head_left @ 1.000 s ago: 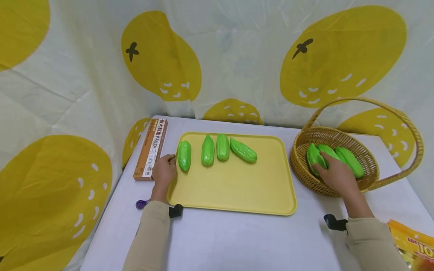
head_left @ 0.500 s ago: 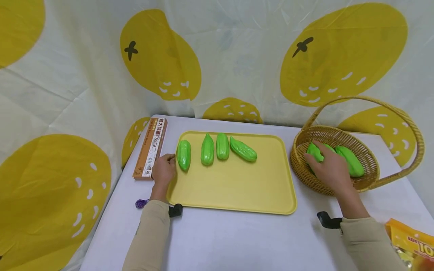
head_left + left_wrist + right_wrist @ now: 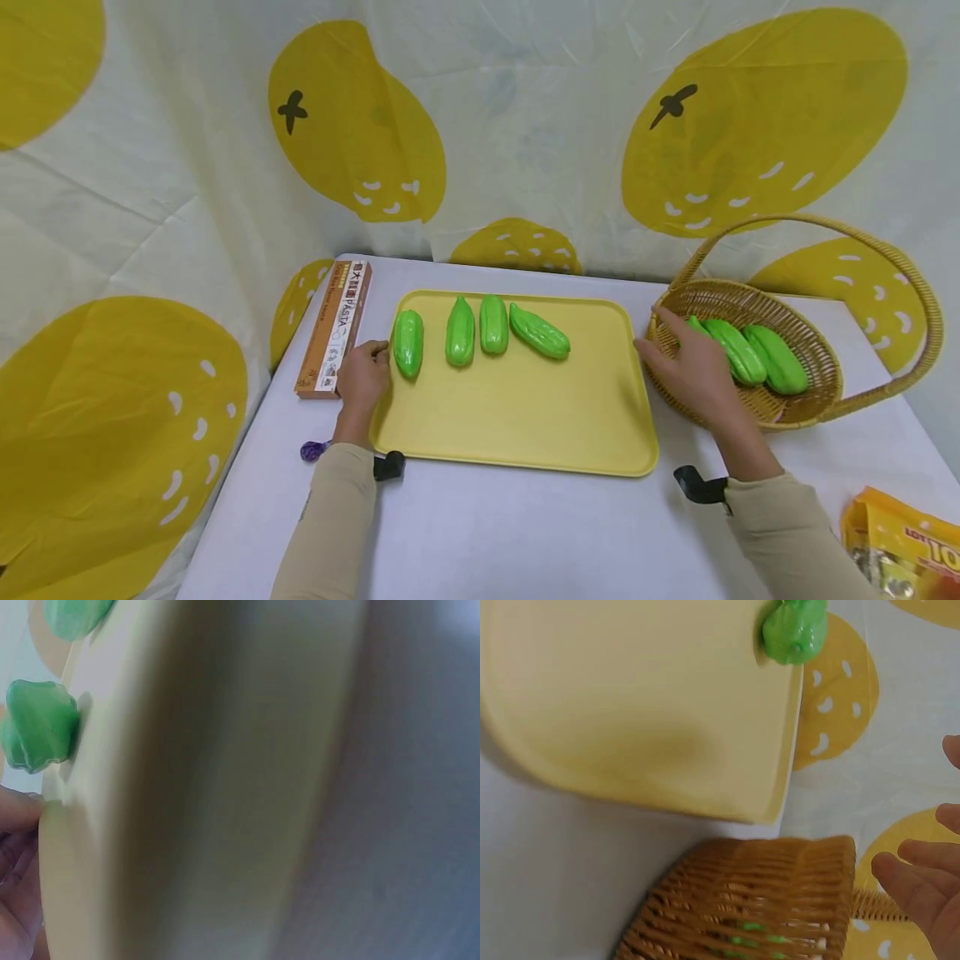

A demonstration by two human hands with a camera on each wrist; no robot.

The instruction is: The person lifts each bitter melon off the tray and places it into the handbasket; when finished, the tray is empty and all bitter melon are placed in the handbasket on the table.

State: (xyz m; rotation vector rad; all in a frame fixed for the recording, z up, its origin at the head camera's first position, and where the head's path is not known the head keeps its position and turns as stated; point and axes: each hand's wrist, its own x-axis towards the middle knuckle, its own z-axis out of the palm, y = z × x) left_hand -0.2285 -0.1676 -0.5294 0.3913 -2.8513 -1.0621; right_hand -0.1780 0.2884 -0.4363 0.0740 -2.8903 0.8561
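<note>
My left hand (image 3: 363,382) holds the left rim of the yellow tray (image 3: 517,417); in the left wrist view its thumb (image 3: 21,810) lies against the tray edge and its other fingers curl beside it. Shiny green ridged vegetables lie on the tray, a leftmost one (image 3: 408,343) near that hand and a slanted one (image 3: 540,332) furthest right. My right hand (image 3: 697,371) hovers over the left rim of the wicker basket (image 3: 813,337), its fingers spread and holding nothing. Inside the basket are more green vegetables (image 3: 776,358), one partly hidden by the hand.
A pasta box (image 3: 333,333) lies left of the tray, and a small purple item (image 3: 312,451) sits by the left wrist. An orange snack bag (image 3: 903,542) is at the lower right. The basket's tall handle (image 3: 926,308) arches over it. A patterned curtain (image 3: 517,150) stands behind.
My right hand has left the green vegetables in the basket and moved left to the basket's rim, with nothing in it. The left hand and tray stay put.
</note>
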